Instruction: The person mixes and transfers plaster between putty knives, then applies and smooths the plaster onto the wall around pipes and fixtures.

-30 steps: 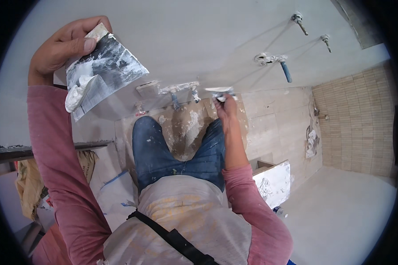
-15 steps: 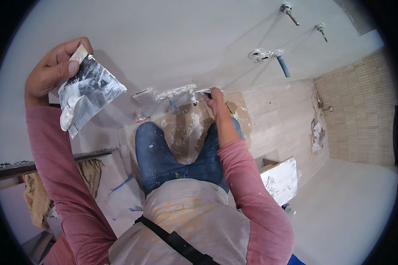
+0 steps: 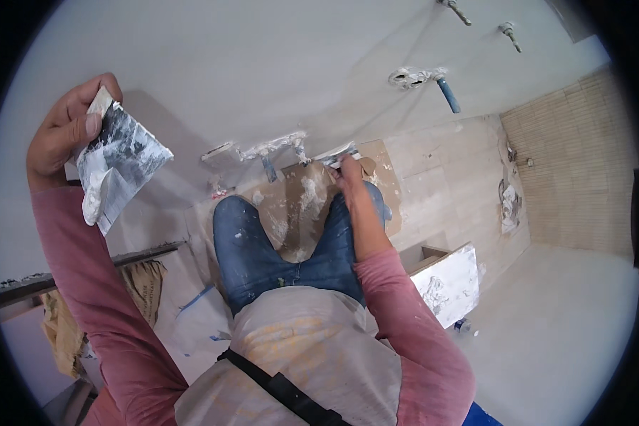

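Raised at the left, my left hand [image 3: 55, 145] is closed around a wide putty knife [image 3: 133, 148]. White plaster smears cover its blade, and a thick lump of plaster [image 3: 98, 193] sits along its lower edge. My right hand [image 3: 350, 172] reaches down in front of my right knee, closed on a second putty knife [image 3: 339, 152], whose pale blade lies at the foot of the wall. I cannot tell whether that blade touches the wall. Just left of it, a rough plastered strip [image 3: 273, 144] surrounds short pipe stubs, one of them blue [image 3: 270, 169].
More fittings stick out of the wall at the upper right, including a blue pipe [image 3: 448, 96]. Under my knees lies a plaster-spattered cardboard sheet [image 3: 298, 213]. A white board with plaster [image 3: 447, 284] is at my right; sacks [image 3: 145, 287] lie at my left.
My left hand and its putty knife have shifted left and slightly down. The right-hand blade, mostly hidden before, now shows beside the pipe stubs. The whole view has tilted slightly.
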`<state>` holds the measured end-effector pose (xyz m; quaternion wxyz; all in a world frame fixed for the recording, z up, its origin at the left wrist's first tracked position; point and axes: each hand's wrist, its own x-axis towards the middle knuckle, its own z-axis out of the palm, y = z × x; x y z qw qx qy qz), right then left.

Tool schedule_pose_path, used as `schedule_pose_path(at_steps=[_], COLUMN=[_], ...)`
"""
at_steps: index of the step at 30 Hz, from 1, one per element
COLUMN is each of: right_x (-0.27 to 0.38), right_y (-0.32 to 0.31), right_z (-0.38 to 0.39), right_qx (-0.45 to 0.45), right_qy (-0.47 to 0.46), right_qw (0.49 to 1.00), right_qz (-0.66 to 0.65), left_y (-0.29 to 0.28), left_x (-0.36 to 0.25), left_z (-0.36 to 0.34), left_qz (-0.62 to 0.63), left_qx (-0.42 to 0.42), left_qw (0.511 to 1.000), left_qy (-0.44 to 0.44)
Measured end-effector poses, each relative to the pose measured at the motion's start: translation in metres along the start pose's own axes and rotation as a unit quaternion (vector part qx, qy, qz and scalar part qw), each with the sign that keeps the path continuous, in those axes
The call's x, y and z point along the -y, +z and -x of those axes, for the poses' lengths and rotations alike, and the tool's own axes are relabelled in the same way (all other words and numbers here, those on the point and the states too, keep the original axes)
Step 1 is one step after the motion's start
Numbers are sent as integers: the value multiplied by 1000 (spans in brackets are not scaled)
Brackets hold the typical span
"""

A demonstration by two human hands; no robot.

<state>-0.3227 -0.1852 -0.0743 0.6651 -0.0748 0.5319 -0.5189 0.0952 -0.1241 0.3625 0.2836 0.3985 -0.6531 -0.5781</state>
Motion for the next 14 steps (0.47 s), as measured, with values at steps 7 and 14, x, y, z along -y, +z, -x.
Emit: schedule_pose_path(at_steps=[7, 14], right_x=[-25, -10], right_y=[12, 44], right_z=[-60, -21], right_qx=[-6, 26], right_qy=[-5, 8], right_qw=[1000, 996], right_qz=[-21, -81], left_y=[-1, -10], left_x=[-3, 3], left_z=[0, 4], left_qz=[-11, -48], left_qx=[-22, -25], left_qw=[999, 998], left_qy=[-36, -24])
